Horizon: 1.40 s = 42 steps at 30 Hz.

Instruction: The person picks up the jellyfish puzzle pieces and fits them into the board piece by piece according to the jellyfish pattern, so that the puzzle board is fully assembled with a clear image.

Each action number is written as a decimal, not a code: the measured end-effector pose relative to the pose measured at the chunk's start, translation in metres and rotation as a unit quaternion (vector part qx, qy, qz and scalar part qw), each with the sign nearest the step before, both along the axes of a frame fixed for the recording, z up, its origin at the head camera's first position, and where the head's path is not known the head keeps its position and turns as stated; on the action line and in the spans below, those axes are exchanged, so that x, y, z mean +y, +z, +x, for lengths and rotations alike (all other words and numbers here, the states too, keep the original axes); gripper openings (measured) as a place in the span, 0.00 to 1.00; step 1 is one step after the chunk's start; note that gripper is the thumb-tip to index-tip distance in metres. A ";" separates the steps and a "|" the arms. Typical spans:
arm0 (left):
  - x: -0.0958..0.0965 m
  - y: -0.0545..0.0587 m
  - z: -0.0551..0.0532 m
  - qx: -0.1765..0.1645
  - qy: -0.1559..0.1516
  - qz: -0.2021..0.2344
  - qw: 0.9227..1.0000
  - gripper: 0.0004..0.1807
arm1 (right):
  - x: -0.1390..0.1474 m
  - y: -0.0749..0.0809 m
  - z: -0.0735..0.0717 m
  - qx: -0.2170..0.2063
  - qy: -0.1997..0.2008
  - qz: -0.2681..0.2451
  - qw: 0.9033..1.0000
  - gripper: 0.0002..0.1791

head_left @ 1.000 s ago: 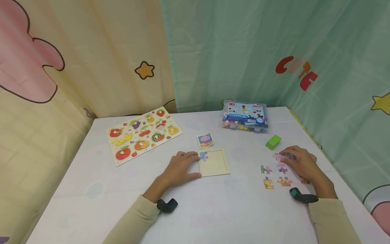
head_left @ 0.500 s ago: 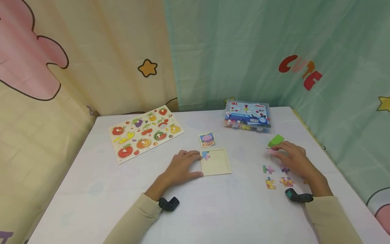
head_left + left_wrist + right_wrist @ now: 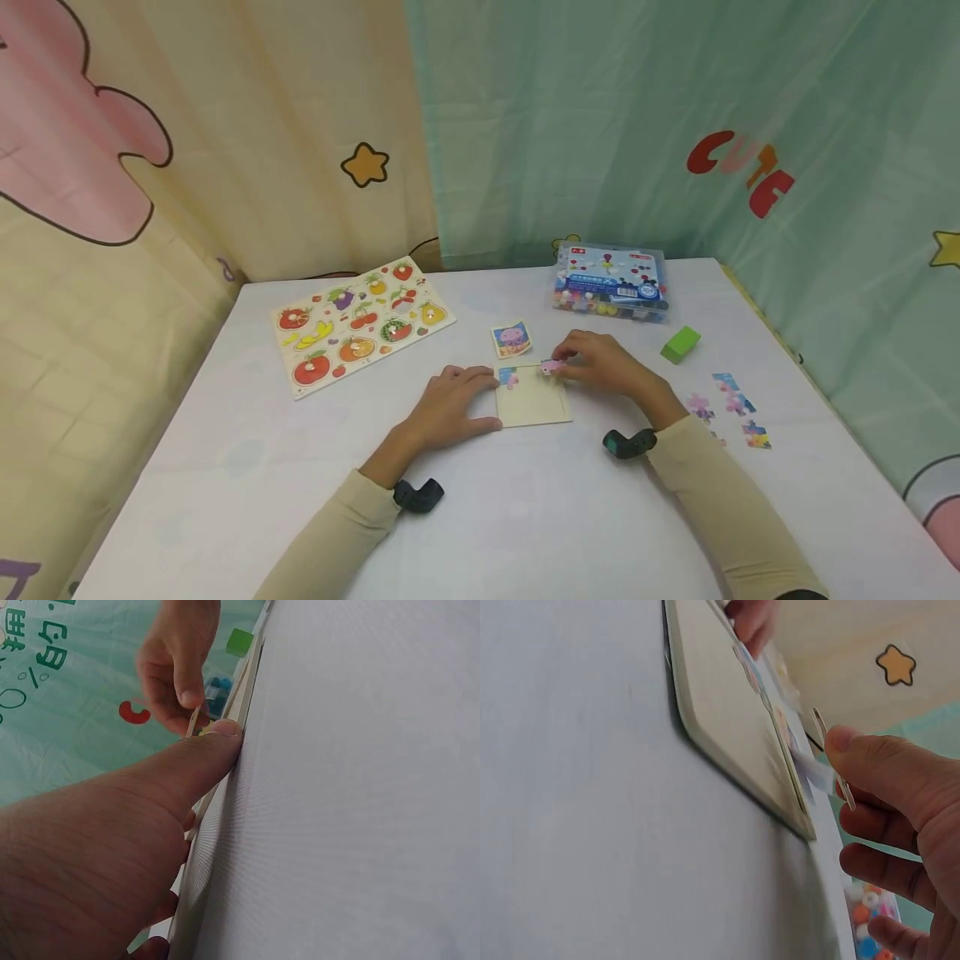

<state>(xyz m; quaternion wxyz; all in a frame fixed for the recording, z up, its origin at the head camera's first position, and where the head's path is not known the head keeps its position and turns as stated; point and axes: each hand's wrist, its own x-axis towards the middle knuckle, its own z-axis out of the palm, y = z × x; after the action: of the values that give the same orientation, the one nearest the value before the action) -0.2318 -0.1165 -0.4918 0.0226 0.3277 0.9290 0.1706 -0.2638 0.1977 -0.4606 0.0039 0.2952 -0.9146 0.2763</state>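
Observation:
My right hand (image 3: 606, 363) pinches a pink jigsaw piece (image 3: 551, 367) between thumb and fingers, over the upper right part of a square puzzle tray (image 3: 531, 407). In the right wrist view that jigsaw piece (image 3: 833, 759) is seen edge-on, raised off the tray. My left hand (image 3: 442, 410) rests at the tray's left side, thumb at the lower corner and fingertips by the upper part of that edge. One blue and pink jigsaw piece (image 3: 508, 378) lies in the tray's upper left corner. A small picture card (image 3: 512, 339) is just behind the tray.
Several loose jigsaw pieces (image 3: 737, 402) lie on the right, some partly behind the right forearm. A green block (image 3: 681, 344) is behind them. Farther back stands a clear box of coloured beads (image 3: 611, 282). A fruit knob-puzzle board (image 3: 362, 322) lies at the back left.
My right hand has picked up the pink piece from the group on the right and carried it left to the tray. The left hand stays at the tray's edge.

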 end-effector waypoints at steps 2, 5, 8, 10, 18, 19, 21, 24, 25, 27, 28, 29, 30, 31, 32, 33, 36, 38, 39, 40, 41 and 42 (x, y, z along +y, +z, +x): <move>0.000 0.000 0.000 0.002 0.000 -0.001 1.000 0.37 | -0.014 -0.003 -0.003 -0.004 0.015 0.001 1.000 0.12; 0.000 0.000 0.000 0.003 0.000 0.000 1.000 0.37 | -0.028 -0.009 -0.005 0.006 0.029 0.012 0.999 0.11; 0.001 0.001 0.001 0.000 -0.001 0.003 1.000 0.37 | -0.035 -0.016 -0.004 0.028 0.029 0.021 0.999 0.11; 0.000 0.001 0.002 0.000 0.000 0.004 1.000 0.37 | -0.037 -0.020 -0.003 0.043 0.024 0.019 0.999 0.11; -0.001 0.002 0.003 -0.001 0.001 0.003 1.000 0.36 | -0.040 -0.025 0.000 0.038 0.005 0.000 0.999 0.13; -0.001 0.002 0.003 -0.002 0.000 0.004 1.000 0.36 | -0.040 -0.025 0.000 0.036 0.001 -0.001 0.999 0.13; -0.001 0.002 0.002 -0.001 -0.001 0.001 1.000 0.36 | -0.039 -0.024 0.000 0.032 -0.003 -0.007 0.999 0.13; 0.000 0.002 0.001 -0.001 -0.001 0.000 1.000 0.36 | -0.039 -0.025 -0.001 0.032 -0.006 -0.011 0.999 0.13; 0.000 0.002 0.001 0.000 -0.001 -0.001 1.000 0.36 | -0.039 -0.025 -0.001 0.033 -0.005 -0.013 0.999 0.13; 0.000 0.002 0.001 0.001 -0.001 0.000 1.000 0.36 | -0.039 -0.026 -0.002 0.037 -0.003 -0.017 0.999 0.13; 0.000 0.003 0.001 0.002 -0.001 0.002 1.000 0.36 | -0.038 -0.027 -0.002 0.041 -0.001 -0.019 0.999 0.13; 0.000 0.003 0.001 0.003 0.000 0.003 1.000 0.36 | -0.038 -0.027 -0.002 0.044 0.002 -0.022 0.999 0.13; 0.000 0.003 0.001 0.002 0.000 0.002 1.000 0.36 | -0.038 -0.027 -0.003 0.046 0.006 -0.024 0.999 0.13; -0.001 0.003 0.002 0.000 0.001 0.003 1.000 0.36 | -0.038 -0.028 -0.003 0.048 0.008 -0.026 0.999 0.13; -0.001 0.003 0.002 -0.001 0.001 0.005 1.000 0.36 | -0.038 -0.029 -0.003 0.049 0.010 -0.027 0.998 0.13; -0.001 0.003 0.003 -0.003 0.003 0.004 1.000 0.36 | -0.038 -0.029 -0.003 0.050 0.012 -0.028 0.998 0.13; -0.001 0.002 0.003 -0.006 0.004 0.006 1.000 0.36 | -0.037 -0.031 -0.003 0.053 0.017 -0.029 0.998 0.15; -0.001 0.002 0.003 -0.003 0.003 0.003 1.000 0.36 | -0.036 -0.032 -0.003 0.057 0.020 -0.032 0.998 0.15; -0.001 0.002 0.003 -0.002 0.003 0.003 1.000 0.36 | -0.036 -0.032 -0.003 0.058 0.022 -0.035 0.997 0.15; -0.001 0.001 0.002 -0.001 0.002 0.002 1.000 0.36 | -0.035 -0.033 -0.003 0.061 0.024 -0.036 0.997 0.15; -0.001 0.001 0.002 0.000 0.002 0.002 1.000 0.36 | -0.035 -0.033 -0.003 0.062 0.025 -0.037 0.997 0.14; 0.000 0.002 0.002 0.001 0.001 0.002 1.000 0.36 | -0.035 -0.032 -0.004 0.064 0.025 -0.038 0.997 0.13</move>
<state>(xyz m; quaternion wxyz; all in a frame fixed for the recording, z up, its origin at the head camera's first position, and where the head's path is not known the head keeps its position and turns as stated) -0.2300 -0.1170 -0.4900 0.0207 0.3270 0.9290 0.1718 -0.2674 0.1628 -0.4928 0.0664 0.3347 -0.8936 0.2915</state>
